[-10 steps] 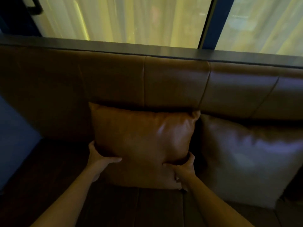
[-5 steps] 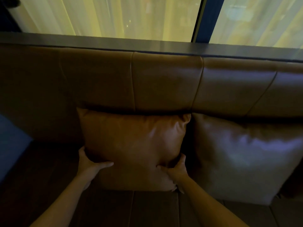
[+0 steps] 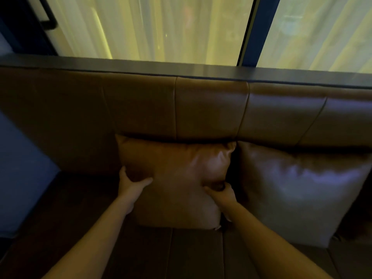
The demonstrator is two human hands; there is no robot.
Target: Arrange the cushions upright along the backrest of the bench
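A tan leather cushion (image 3: 177, 170) stands upright against the brown leather backrest (image 3: 209, 109) of the bench. My left hand (image 3: 130, 185) grips its left edge, thumb across the front. My right hand (image 3: 222, 195) pinches its lower right side, fingers tucked behind the edge. A larger, darker brown cushion (image 3: 298, 190) leans upright against the backrest just to the right, its corner touching the tan one. Both rest on the dark bench seat (image 3: 193, 254).
A dark ledge (image 3: 201, 69) tops the backrest, with curtained windows and a blue frame post (image 3: 257, 29) behind it. A blue wall or panel (image 3: 20, 170) closes the bench's left end. The seat to the left of the tan cushion holds nothing.
Both hands have kept their hold on the tan cushion, with the left hand a little higher on its edge. The view has shifted, so the cushions appear further right.
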